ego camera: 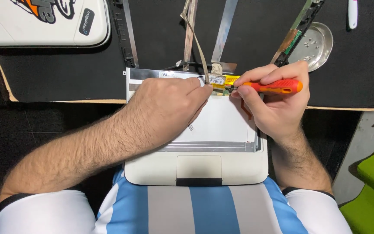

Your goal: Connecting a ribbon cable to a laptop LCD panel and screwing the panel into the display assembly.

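Left hand pressing flat on screen panel, right hand clamped on orange screwdriver; tip slipping could tear ribbon cable or connector.

I'm gripping an orange-and-red screwdriver in my right hand, its colour glowing against the black tabletop. My left hand is lying over a pale white screen panel that's edged in silver, with yellow tape showing at its top. The white laptop base is carrying a black strip at its front. I'm wearing a shirt striped light blue and white. A silver dish is gleaming far right, bright green fabric beside me.
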